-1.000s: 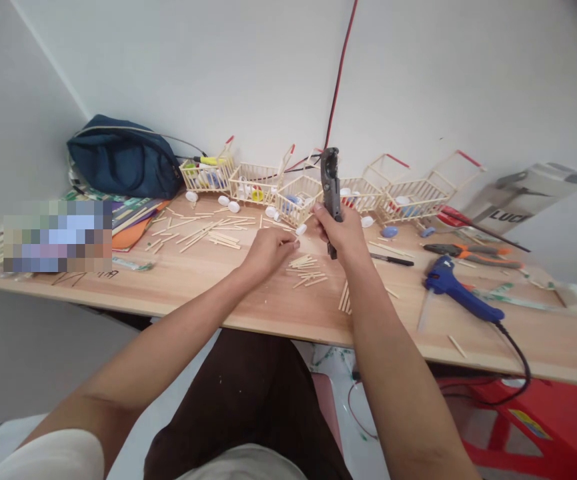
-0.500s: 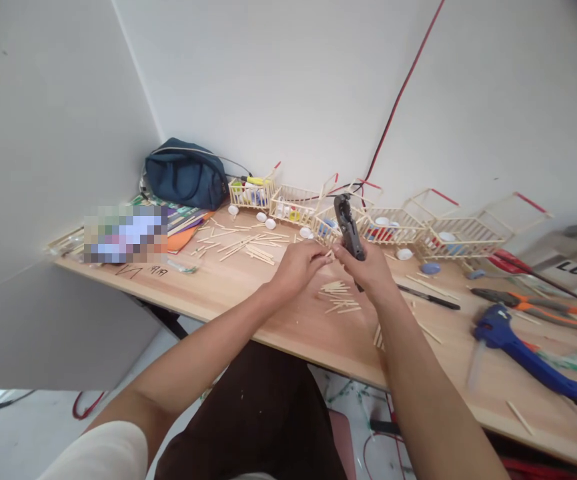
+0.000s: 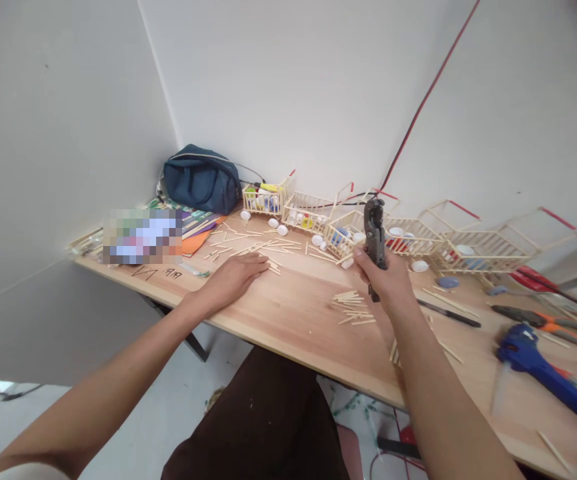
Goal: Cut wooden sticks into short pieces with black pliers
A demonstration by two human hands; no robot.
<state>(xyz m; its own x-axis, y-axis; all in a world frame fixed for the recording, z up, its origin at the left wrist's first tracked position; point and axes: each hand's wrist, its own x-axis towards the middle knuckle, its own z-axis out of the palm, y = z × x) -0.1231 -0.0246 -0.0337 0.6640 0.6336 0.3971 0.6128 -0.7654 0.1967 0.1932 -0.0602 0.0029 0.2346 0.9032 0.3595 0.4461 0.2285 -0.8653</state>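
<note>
My left hand [image 3: 235, 279] lies low over the table with its fingers stretched out. Its fingertips touch the loose pile of thin wooden sticks [image 3: 282, 245]. My right hand [image 3: 388, 277] is closed around a dark grey pliers-like hand tool [image 3: 374, 230], held upright with its head at the top. Near the thumb and fingertip of this hand a short pale piece of stick shows, and I cannot tell if it is pinched there. Below and left of the tool lies a small heap of short cut sticks [image 3: 352, 308] on the wooden table [image 3: 288, 313].
Small stick-built carts [image 3: 488, 252] with red handles line the wall, bottle caps near them. A blue bag [image 3: 202, 179] stands at the back left, beside blurred-out papers. On the right lie a black pen [image 3: 451, 313], orange-handled pliers [image 3: 548, 320] and a blue glue gun [image 3: 533, 353].
My left hand has left its place beside the right hand and moved left to the stick pile, its fingers straightening. My right hand still holds the tool. The view has shifted slightly left.
</note>
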